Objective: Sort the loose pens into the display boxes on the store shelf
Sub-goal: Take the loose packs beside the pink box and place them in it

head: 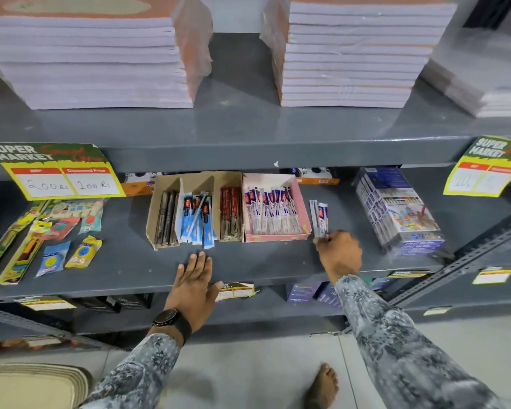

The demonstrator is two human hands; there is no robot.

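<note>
On the grey middle shelf stands a brown cardboard display box with dark pens, blue-packed pens and red-brown pens in its compartments. Beside it on the right, a pink display box holds several white-and-purple packed pens. Two loose white-and-purple pens lie just right of the pink box. My right hand pinches their near ends. My left hand rests flat on the shelf's front edge, fingers apart, holding nothing.
Toy and eraser packets lie at the shelf's left. A blue wrapped bundle of boxes stands at the right. Stacks of notebooks fill the shelf above. Yellow price tags hang from its edge. Small boxes stand behind the displays.
</note>
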